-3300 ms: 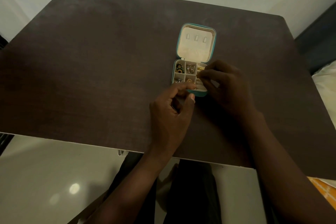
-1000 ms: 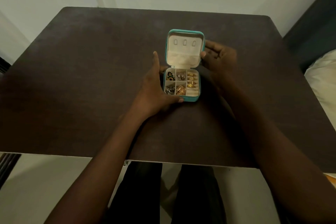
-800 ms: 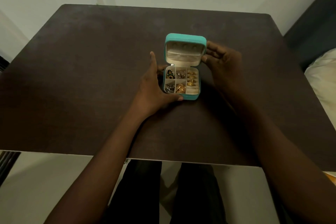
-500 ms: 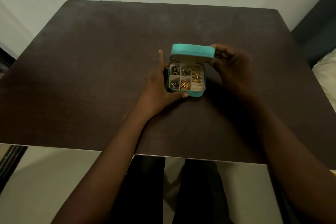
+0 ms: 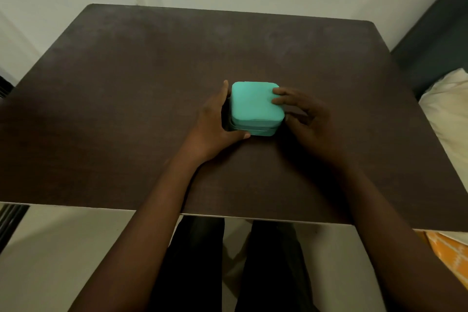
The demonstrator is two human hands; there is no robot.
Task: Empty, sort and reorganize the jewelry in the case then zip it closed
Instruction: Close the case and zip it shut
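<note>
My left hand [image 5: 214,124] is wrapped against the left wall of the teal jewelry case [image 5: 255,106], fingers running up along its side and the thumb curled across the near front corner. I read that as a brace: it pins the base to the worktop [image 5: 126,109] so the box cannot skate or twist while the other hand works. My right hand [image 5: 307,119] sits just to the right of the case with its fingers [image 5: 278,101] spread and laid flat on the right edge of the lid [image 5: 253,99]; it presses there and grips nothing. The lower fingers of that hand curl loosely beside the right wall, close to where I would expect a zipper pull, though I cannot make out a pull from here.

Between the two hands the case lies on the worktop with its lid down. A thin dark seam runs between lid and base along the near side, so I judge it lowered but not yet zipped. The jewelry is hidden inside, so I cannot check its arrangement now.

What remains, as I judge it, is to find the pull and run it round the seam while the left hand keeps the base steady.

Beyond my right hand, past the worktop's edge, a pale pillow [image 5: 448,104] lies on a bed.
</note>
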